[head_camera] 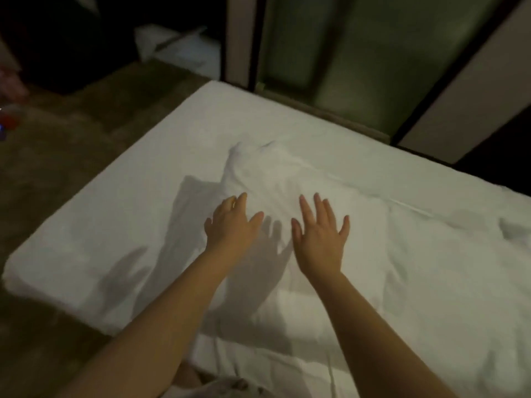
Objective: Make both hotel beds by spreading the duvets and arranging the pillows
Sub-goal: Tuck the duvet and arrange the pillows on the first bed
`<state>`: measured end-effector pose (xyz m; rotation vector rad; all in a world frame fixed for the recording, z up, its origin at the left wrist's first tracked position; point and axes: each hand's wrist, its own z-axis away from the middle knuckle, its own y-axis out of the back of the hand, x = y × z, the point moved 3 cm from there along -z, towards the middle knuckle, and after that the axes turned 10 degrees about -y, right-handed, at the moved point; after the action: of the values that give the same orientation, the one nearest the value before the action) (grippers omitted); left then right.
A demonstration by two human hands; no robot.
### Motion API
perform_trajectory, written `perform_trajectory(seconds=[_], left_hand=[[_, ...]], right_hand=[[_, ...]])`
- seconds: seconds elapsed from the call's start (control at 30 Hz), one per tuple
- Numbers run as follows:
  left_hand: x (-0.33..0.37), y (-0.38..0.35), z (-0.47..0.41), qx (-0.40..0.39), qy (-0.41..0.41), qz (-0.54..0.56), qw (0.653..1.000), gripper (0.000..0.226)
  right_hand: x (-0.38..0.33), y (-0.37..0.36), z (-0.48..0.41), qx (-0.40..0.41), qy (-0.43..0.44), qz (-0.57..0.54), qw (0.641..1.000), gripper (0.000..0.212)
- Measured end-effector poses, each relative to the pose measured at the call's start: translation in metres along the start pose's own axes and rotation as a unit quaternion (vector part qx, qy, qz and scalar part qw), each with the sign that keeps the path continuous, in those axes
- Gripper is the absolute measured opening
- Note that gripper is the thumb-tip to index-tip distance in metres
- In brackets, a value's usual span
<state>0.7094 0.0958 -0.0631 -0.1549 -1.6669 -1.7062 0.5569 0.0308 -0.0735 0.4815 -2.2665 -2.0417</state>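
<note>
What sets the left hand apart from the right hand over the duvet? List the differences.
The right hand has its fingers straight and fanned apart; the left hand keeps its fingers closer together and slightly bent. The left hand's fingertips reach the foot of the rumpled ridge in the white duvet; the right hand is over a flatter stretch. Both are bare, palm down and hold nothing.

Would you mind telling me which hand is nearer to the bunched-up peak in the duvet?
Left. The left hand lies just below the peak, fingertips pointing at it; the right hand is farther off, below and to its right.
</note>
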Motion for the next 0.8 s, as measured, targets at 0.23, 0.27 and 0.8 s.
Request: perform_trajectory(seconds=[0.23, 0.27, 0.8], left_hand=[[0.128, -0.025, -0.008, -0.066, -0.153, -0.125, 0.978, 0.068], [0.14, -0.029, -0.01, -0.072, -0.176, -0.14, 0.972, 0.068], [0.2, -0.169, -0.067, -0.151, -0.288, -0.222, 0.919, 0.065]], right_hand=[[0.066, 0.067, 0.0, 0.063, -0.102, -0.019, 0.993, 0.067], [0.078, 0.075, 0.0, 0.061, -0.125, -0.021, 0.99, 0.072], [0.212, 0.019, -0.027, -0.099, -0.285, -0.027, 0.953, 0.061]])
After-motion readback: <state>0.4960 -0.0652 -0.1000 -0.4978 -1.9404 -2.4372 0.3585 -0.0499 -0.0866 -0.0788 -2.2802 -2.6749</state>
